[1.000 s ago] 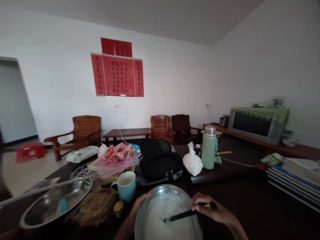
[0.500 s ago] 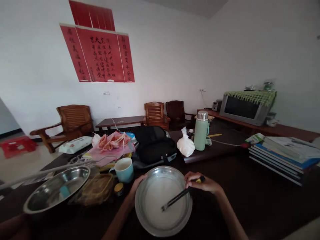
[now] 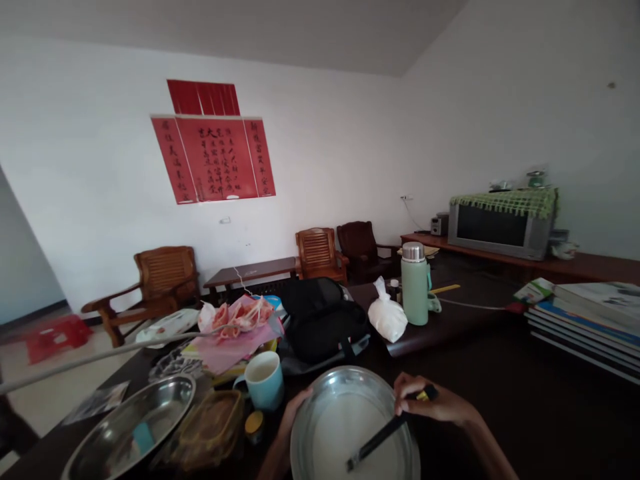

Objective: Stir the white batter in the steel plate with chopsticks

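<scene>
A round metal bowl with a pale whitish mixture inside stands at the front of the dark table, its lower edge cut off by the frame. My left hand grips the bowl's left rim. Above the right rim, my right hand is closed round black chopsticks with gold-coloured ends. Their silvery tips slant down into the mixture. Left of the bowl are a light blue mug and a small jar with a yellow lid. Beyond it lie a tied bag of white powder and a green thermos.
An oval metal basin holding a light blue piece and a plastic food box stand at left. A black bag and pink plastic lie behind. Stacked books sit at right. Wooden chairs and a television stand farther back.
The camera view has tilted up, so the table things appear lower and somewhat to the right. Both hands keep their hold, and the chopsticks' tips remain in the bowl.
</scene>
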Demonstrator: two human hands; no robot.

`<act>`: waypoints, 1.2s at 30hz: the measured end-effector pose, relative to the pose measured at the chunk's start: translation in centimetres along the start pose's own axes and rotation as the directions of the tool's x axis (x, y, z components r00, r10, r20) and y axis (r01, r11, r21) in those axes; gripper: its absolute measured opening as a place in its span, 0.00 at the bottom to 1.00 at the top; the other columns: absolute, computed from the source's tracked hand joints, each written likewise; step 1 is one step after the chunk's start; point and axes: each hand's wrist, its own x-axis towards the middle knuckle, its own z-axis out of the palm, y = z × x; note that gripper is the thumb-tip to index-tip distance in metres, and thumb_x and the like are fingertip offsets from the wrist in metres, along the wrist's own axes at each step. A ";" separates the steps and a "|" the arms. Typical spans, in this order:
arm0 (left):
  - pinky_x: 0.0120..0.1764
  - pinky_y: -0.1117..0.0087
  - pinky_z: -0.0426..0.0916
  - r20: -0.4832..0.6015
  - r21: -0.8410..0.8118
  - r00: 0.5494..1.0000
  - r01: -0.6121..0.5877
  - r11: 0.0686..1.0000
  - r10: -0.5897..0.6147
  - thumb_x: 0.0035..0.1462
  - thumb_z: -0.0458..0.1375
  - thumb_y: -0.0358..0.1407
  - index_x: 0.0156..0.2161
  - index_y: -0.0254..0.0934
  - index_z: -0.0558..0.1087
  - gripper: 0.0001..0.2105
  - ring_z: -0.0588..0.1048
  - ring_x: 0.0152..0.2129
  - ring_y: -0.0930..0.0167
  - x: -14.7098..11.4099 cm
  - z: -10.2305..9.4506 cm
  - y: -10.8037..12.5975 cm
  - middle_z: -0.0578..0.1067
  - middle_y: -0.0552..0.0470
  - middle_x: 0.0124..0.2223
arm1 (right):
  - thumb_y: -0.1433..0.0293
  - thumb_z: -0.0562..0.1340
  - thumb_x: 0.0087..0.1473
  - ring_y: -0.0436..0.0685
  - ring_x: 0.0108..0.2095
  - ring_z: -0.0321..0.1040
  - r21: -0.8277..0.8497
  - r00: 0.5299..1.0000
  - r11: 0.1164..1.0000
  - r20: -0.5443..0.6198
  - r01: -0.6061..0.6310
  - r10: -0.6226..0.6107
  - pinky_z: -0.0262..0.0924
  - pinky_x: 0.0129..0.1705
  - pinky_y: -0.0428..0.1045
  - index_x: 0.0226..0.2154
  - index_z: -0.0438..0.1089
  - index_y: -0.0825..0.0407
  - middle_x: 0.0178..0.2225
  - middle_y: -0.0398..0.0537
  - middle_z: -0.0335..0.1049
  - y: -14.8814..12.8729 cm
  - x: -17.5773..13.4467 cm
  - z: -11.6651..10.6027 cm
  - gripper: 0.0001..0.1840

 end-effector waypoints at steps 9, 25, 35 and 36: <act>0.39 0.62 0.65 0.044 -0.091 0.999 0.000 0.996 0.004 0.44 0.62 0.44 0.28 0.36 0.75 0.12 0.76 0.31 0.58 0.0 0.8 -0.1 0.76 0.51 0.23 | 0.56 0.58 0.55 0.61 0.38 0.69 -0.070 1.000 0.997 -0.020 -0.014 0.013 0.63 0.43 0.54 0.33 0.79 0.48 0.33 0.52 0.71 -1.3 -0.1 -0.1 0.17; 0.33 0.71 0.62 -0.088 -0.171 0.996 -0.043 0.984 0.028 0.58 0.49 0.31 0.27 0.28 0.74 0.14 0.71 0.20 0.72 -2.9 4.4 2.1 0.76 0.55 0.21 | 0.58 0.60 0.55 0.55 0.38 0.69 -0.051 0.998 0.998 -0.062 -0.035 0.032 0.62 0.44 0.50 0.32 0.77 0.54 0.35 0.48 0.71 -2.0 -0.3 0.4 0.17; 0.30 0.71 0.63 -0.030 -0.190 1.000 -0.009 0.982 0.003 0.51 0.56 0.35 0.23 0.35 0.75 0.10 0.71 0.19 0.70 -0.7 2.1 0.5 0.75 0.56 0.20 | 0.56 0.58 0.56 0.56 0.38 0.69 -0.137 0.988 0.988 -0.143 -0.075 0.056 0.62 0.43 0.52 0.32 0.76 0.53 0.34 0.49 0.72 -0.7 0.1 0.2 0.18; 0.30 0.71 0.63 -0.021 -0.187 1.000 -0.014 0.982 0.010 0.50 0.57 0.36 0.23 0.35 0.75 0.09 0.71 0.19 0.69 -0.7 2.0 0.4 0.75 0.56 0.20 | 0.56 0.58 0.56 0.56 0.38 0.69 -0.146 0.989 0.986 -0.137 -0.075 0.055 0.62 0.43 0.52 0.33 0.76 0.52 0.34 0.49 0.72 -0.8 -0.1 0.3 0.18</act>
